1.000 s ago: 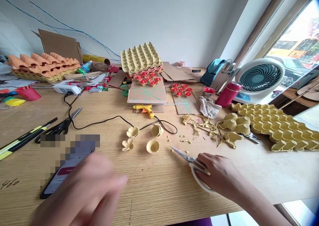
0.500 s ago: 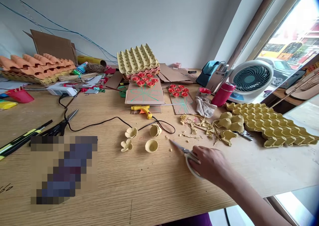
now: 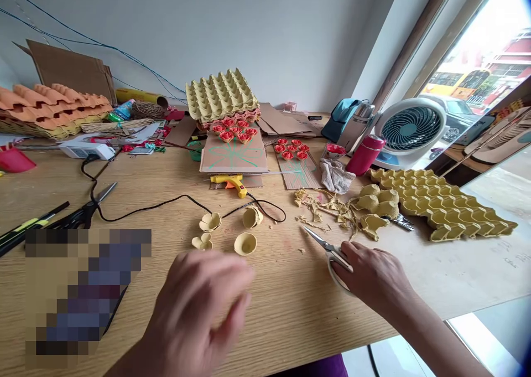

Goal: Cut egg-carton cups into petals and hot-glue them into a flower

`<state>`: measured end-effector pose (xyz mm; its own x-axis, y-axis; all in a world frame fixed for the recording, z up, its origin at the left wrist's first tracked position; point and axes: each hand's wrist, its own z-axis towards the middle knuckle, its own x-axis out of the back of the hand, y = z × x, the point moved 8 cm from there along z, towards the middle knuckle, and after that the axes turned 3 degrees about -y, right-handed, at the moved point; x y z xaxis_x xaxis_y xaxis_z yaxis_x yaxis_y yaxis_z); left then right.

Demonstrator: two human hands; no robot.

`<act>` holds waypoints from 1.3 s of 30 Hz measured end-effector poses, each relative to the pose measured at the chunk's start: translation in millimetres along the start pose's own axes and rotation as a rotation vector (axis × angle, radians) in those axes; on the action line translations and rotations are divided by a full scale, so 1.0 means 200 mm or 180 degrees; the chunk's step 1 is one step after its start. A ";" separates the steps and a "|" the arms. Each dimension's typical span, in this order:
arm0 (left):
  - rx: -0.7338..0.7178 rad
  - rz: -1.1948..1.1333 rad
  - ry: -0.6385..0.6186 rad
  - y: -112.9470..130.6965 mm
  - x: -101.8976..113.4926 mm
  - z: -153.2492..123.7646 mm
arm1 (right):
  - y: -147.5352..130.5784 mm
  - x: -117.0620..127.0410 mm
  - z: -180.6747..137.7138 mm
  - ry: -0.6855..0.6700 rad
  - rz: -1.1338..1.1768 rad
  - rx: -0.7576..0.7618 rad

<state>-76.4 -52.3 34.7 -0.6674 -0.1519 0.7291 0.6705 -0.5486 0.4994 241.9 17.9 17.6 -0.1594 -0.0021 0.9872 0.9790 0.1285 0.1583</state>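
Note:
My right hand (image 3: 373, 269) is wrapped round the grey-white handles of a pair of scissors (image 3: 321, 239). Their blades point up and left, low over the wooden table. In the lower middle, my left hand (image 3: 203, 310) is above the table, somewhat blurred, its thumb apart from the half-bent fingers and nothing visible in it. Just beyond it sit several cut egg-carton cups: a plain round cup (image 3: 245, 244), a petal-shaped cup (image 3: 210, 221), a smaller flower-shaped piece (image 3: 202, 242) partly behind my hand, and a cup on its side (image 3: 251, 217).
A yellow glue gun (image 3: 229, 183) lies behind the cups, its black cord running left. Carton scraps (image 3: 327, 208) and an egg tray (image 3: 443, 205) lie right. Red paper flowers (image 3: 234, 130) rest on cardboard (image 3: 234, 158). Black scissors (image 3: 89, 211) and a blurred-out item (image 3: 89, 294) are left.
My left hand has come into view from below. My right hand has moved the scissors rightward, away from the cups. The whole view has shifted slightly.

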 end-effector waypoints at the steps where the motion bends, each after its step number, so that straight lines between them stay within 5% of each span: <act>1: -0.0039 0.0151 -0.0043 0.02 -0.02 0.14 | -0.02 0.01 0.01 -0.0001 0.0057 0.0034; 4: -0.0071 0.0611 -0.0203 0.01 -0.12 0.41 | -0.16 0.03 0.05 -0.0111 0.0369 0.0224; 8: 0.0120 0.0679 -0.0421 -0.09 -0.25 0.45 | -0.32 0.05 0.14 -0.0263 0.0560 0.0384; 17: 0.0369 0.0600 -0.0345 -0.18 -0.28 0.41 | 0.03 -0.06 0.02 -0.0203 0.0204 -0.0045; 20: 0.0396 0.0894 -0.0350 -0.18 -0.26 0.41 | 0.02 -0.10 -0.01 -0.0293 0.0415 0.0273; 25: 0.0530 0.1433 -0.0319 -0.21 -0.20 0.41 | 0.08 -0.09 0.02 -0.0048 0.0276 0.0017; 30: 0.0619 0.1559 -0.0303 -0.26 -0.19 0.41 | 0.04 -0.11 0.02 -0.0096 0.0514 0.0476; 34: 0.0568 0.1519 -0.0243 -0.27 -0.18 0.40 | 0.09 -0.08 0.01 0.0186 0.0267 0.0252; 39: 0.0391 0.1540 -0.0110 -0.23 -0.16 0.42 | 0.05 -0.10 -0.03 0.0063 0.0601 0.0912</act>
<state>-59.2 46.2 28.3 -0.2606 -0.3368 0.9048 0.9352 -0.3208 0.1500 256.6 13.0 0.7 0.0264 0.0293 0.9992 0.9150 0.4018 -0.0360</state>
